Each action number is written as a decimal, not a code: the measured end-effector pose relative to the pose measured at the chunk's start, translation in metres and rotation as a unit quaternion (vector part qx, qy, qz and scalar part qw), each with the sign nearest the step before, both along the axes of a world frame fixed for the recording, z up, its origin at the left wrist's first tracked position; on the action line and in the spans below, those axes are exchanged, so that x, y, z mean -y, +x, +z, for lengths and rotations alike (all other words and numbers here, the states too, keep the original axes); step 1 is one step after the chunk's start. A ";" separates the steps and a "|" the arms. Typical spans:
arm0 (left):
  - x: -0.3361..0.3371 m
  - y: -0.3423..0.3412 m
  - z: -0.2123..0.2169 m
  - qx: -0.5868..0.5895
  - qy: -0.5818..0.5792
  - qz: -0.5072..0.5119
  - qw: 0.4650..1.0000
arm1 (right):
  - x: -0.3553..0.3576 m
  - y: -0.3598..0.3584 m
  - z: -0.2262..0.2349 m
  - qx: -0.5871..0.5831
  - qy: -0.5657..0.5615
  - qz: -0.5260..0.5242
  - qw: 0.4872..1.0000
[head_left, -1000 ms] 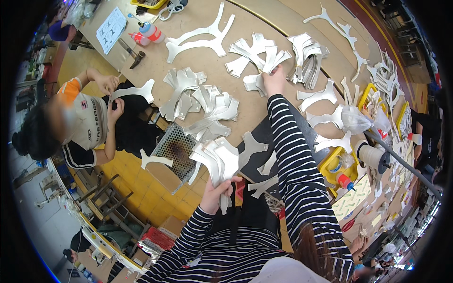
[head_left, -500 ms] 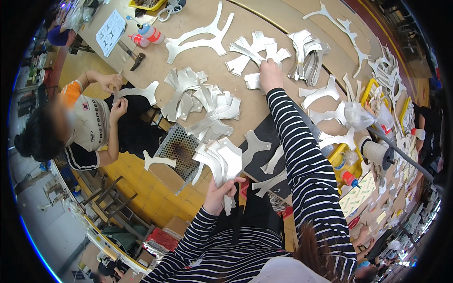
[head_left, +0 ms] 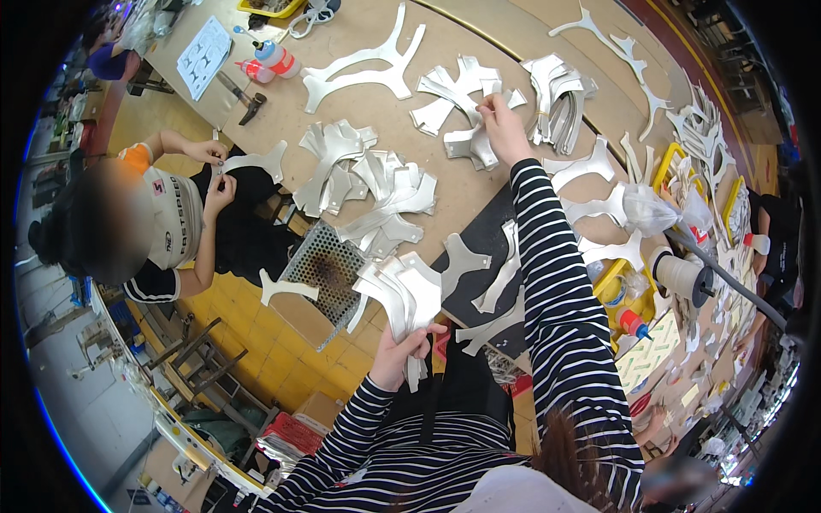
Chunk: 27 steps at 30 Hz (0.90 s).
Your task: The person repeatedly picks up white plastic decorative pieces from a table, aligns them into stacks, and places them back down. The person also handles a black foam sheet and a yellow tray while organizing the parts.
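Low in front of me, my left hand (head_left: 395,355) is closed round the narrow ends of a fanned stack of silvery-white, leather-like cut pieces (head_left: 415,286). My right hand (head_left: 506,130) reaches far across the table to a loose pile of similar branched pieces (head_left: 449,98). Its thumb and fingertips pinch the edge of one piece at that pile's right side; the fingers partly hide the grip. A bundle of the same pieces (head_left: 552,94) lies just right of this hand. Two more heaps, a left pile (head_left: 325,162) and a nearer pile (head_left: 393,201), lie between my hands and the co-worker.
A co-worker (head_left: 180,214) sits at left, handling a white piece. A perforated metal tray (head_left: 312,269) juts from the table edge. A hammer (head_left: 251,107), bottles (head_left: 275,60) and a large branched piece (head_left: 368,68) lie farther off. A thread spool (head_left: 680,275) and yellow bin (head_left: 620,295) stand right.
My right hand has shifted slightly right and away, uncovering more of the pile's near pieces. My left hand and its stack stay almost still. The co-worker has leaned a little toward the table.
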<state>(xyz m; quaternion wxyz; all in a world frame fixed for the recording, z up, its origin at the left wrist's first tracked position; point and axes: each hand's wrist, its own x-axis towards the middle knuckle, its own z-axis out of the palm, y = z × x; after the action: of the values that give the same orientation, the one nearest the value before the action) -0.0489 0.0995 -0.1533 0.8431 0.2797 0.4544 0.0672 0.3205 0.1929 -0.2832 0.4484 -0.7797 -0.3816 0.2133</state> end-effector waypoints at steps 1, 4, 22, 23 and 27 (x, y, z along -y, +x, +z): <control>0.001 0.000 0.000 0.000 0.001 0.000 1.000 | 0.001 0.000 0.001 -0.034 0.036 -0.012 0.999; 0.004 -0.001 0.001 0.005 0.002 -0.003 1.000 | 0.009 0.001 0.004 -0.198 0.138 -0.040 0.970; 0.019 -0.002 0.005 0.006 -0.006 -0.011 1.000 | 0.017 0.000 -0.039 -0.031 -0.051 -0.091 0.994; 0.019 -0.002 0.006 0.007 0.000 -0.009 1.000 | 0.017 0.000 -0.039 -0.005 -0.054 -0.087 0.995; 0.021 0.000 0.006 0.000 0.002 -0.005 1.000 | 0.019 0.002 -0.041 0.058 -0.063 -0.075 0.994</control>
<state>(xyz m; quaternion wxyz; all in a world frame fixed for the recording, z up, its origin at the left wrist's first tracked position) -0.0492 0.0787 -0.1474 0.8430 0.2837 0.4525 0.0638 0.3229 0.1743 -0.3242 0.3900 -0.8438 -0.3333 0.1575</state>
